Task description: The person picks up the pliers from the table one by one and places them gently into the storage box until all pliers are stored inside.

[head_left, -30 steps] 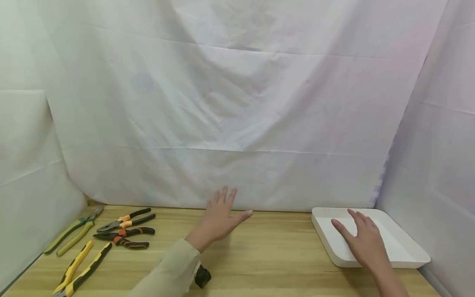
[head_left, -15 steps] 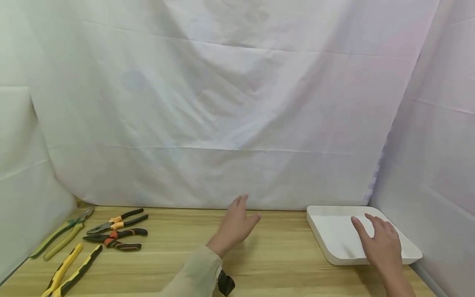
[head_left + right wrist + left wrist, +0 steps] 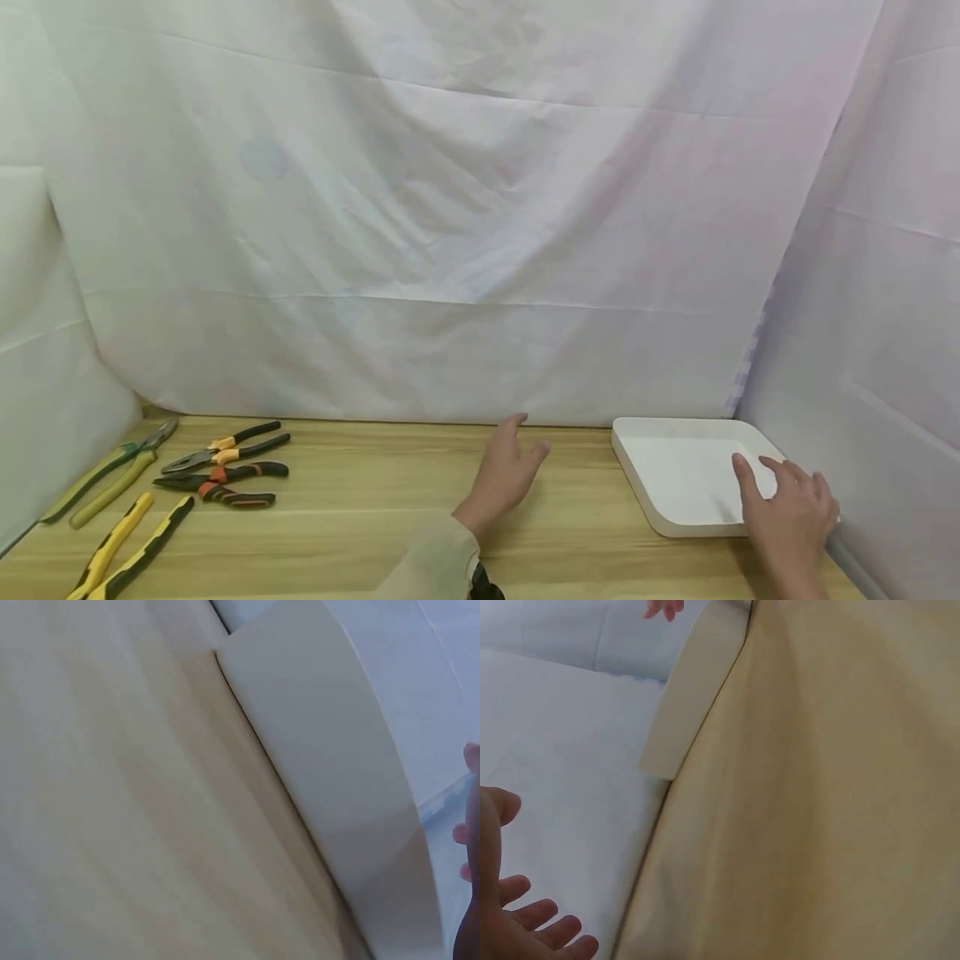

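Observation:
My left hand is over the middle of the wooden table, holding nothing, thumb apart from the fingers. In the left wrist view the fingers are spread and loosely bent. My right hand hovers at the front right of a shallow white tray, its fingers relaxed and holding nothing. From the right wrist, the tray's side wall stands close by the hand, which shows only at the frame's edge. No objects lie on the visible part of the tray floor.
Pliers lie at the left: green-handled pliers, black-and-orange pliers, red-and-black long-nose pliers and yellow-and-black pliers. A white cloth hangs behind the table and on both sides.
Both hands have moved right in the head view, the left from near the table's middle toward the tray. The left fingers have drawn closer together. The view has shifted slightly; the pliers and tray have stayed put.

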